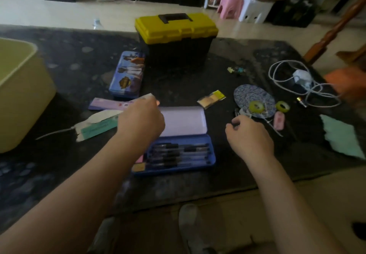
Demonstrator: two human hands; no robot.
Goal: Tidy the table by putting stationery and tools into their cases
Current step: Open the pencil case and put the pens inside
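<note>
An open blue pencil case (211,155) lies near the table's front edge, several black pens in its tray and its pale lid (184,120) folded back. My left hand (141,120) reaches over the lid's left end, and its fingers pinch the raised end of a purple ruler (111,103). To the right of the case hovers my right hand (249,135), fingers loosely curled, nothing seen in it. Just beyond it lie small metal tools (276,128), a pink eraser (278,120) and two yellow tape rolls (256,106). A closed blue tin case (127,75) lies further back, beside a shut yellow-lidded toolbox (176,36).
A beige bin (19,95) stands at the left. A torn teal-and-white packet (97,127) lies left of the case. Also on the dark table: a sticky-note pack (212,99), a patterned fan (249,94), binder clips (236,69), a white charger with cable (301,77) and a green cloth (342,135).
</note>
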